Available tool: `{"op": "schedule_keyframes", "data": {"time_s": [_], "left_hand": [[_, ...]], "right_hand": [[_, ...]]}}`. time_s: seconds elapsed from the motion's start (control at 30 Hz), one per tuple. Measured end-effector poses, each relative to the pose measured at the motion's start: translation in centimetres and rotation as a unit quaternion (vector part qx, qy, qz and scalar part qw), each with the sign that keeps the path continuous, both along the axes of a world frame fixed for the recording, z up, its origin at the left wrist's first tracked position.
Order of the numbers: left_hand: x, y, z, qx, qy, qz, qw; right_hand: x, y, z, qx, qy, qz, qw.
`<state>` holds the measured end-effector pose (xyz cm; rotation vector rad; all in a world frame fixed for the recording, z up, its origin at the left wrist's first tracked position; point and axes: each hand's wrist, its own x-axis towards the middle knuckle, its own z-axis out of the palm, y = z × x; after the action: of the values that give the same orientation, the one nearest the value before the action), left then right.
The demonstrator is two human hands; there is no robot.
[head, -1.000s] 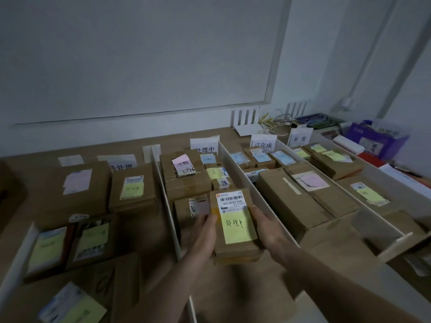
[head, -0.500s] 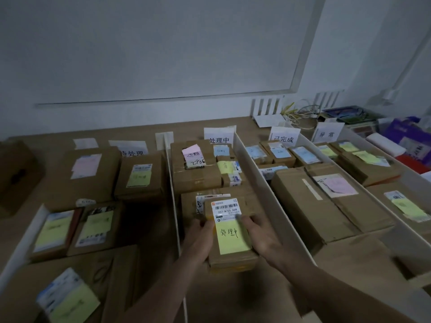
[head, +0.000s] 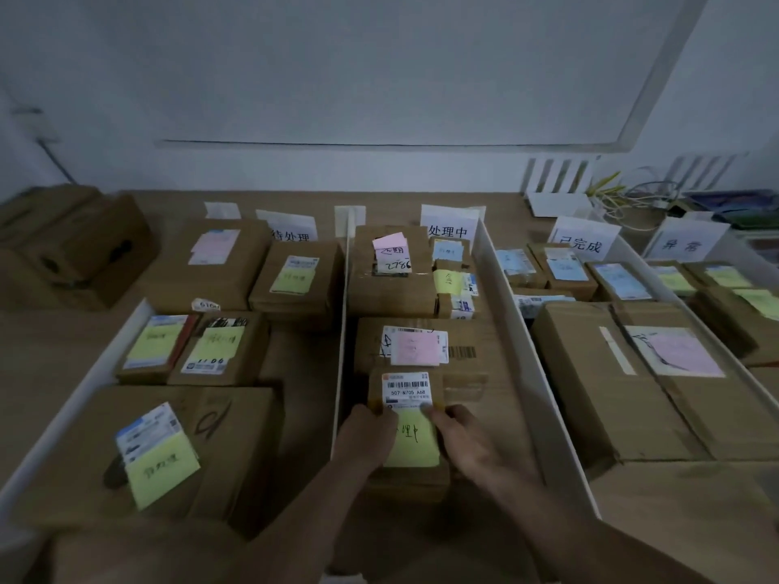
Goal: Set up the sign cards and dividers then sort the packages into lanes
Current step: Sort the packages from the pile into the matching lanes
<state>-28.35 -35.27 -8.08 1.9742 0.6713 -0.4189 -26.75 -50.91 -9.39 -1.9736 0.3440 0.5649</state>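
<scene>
Holding the small brown cardboard package (head: 406,389) at lower centre of the frame, between white divider strips (head: 529,351), the left grip (head: 366,436) and right grip (head: 468,444) clasp its opposite side edges. Judged light, stiff and non-slip. Take hold at the sides, clear of the loose yellow note (head: 415,446).

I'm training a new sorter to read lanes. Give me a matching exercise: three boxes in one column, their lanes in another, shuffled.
Boxes: 1 held package; 2 big box with white tape strip; 3 near box with loose yellow note.
Lanes, counted from the left: A third; B first; C second.
Pairs: 1-C, 2-A, 3-B.
</scene>
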Motion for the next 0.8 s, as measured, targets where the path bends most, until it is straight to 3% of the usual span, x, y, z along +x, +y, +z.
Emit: {"op": "schedule_keyframes", "data": {"time_s": [0.3, 0.47, 0.6, 0.8], "left_hand": [[0.7, -0.4, -0.8, 0.006, 0.03, -0.024, 0.999], [1.0, -0.7, -0.6, 0.025, 0.036, -0.048, 0.998], [1.3, -1.1, -0.6, 0.09, 0.048, -0.049, 0.994], [1.3, -1.1, -1.4, 0.081, 0.06, -0.083, 0.991]], "right_hand": [[-0.1, 1.2, -1.5, 0.027, 0.003, 0.056, 0.998], [0.4, 1.7, -2.0, 0.026, 0.012, 0.052, 0.998], [0.4, 2.0, -2.6, 0.031, 0.002, 0.054, 0.998], [0.1, 1.9, -2.4, 0.048, -0.004, 0.055, 0.997]]}}
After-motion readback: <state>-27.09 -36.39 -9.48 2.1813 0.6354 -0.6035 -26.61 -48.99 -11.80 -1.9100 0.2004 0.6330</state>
